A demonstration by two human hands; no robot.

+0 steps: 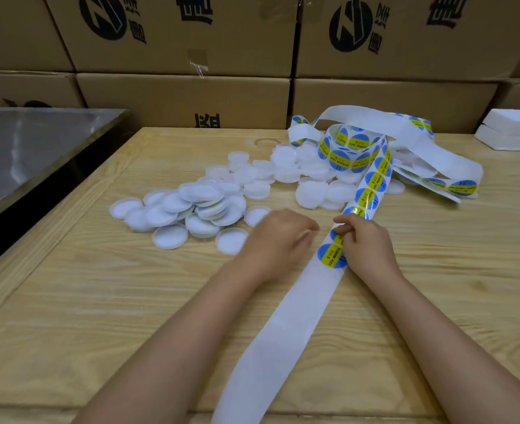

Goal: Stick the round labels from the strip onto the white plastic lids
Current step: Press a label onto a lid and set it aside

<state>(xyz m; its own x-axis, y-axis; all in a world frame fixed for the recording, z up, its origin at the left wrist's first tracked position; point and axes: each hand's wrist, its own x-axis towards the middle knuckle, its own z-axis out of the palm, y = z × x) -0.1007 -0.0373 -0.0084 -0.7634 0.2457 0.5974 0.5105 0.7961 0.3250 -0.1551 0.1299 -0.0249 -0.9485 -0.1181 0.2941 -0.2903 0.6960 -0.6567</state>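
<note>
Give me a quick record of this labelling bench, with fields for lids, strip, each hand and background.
table: pale wood
white lids: loose pile mid-table
label strip: runs from far tangle toward camera, near end bare backing
right hand: pinches strip at a label
left hand: blurred beside strip, grip unclear
background: stacked cardboard boxes

Pale, grainy wooden tabletop [99, 301] under the left hand [278, 240] and right hand [367, 243]. Well left of the left hand is a stainless steel table [38, 142]. Its top is shiny and reflects soft light, and a dark gap separates it from the wood. Beyond both hands, brown cardboard cartons [191, 99] are stacked edge to edge, with black logos and characters printed on them and a tape scrap [198, 61] on an upper one. Far right, past the right hand, two white foam slabs [512, 130] are stacked at the table's back corner. Lighting is even and soft.
</note>
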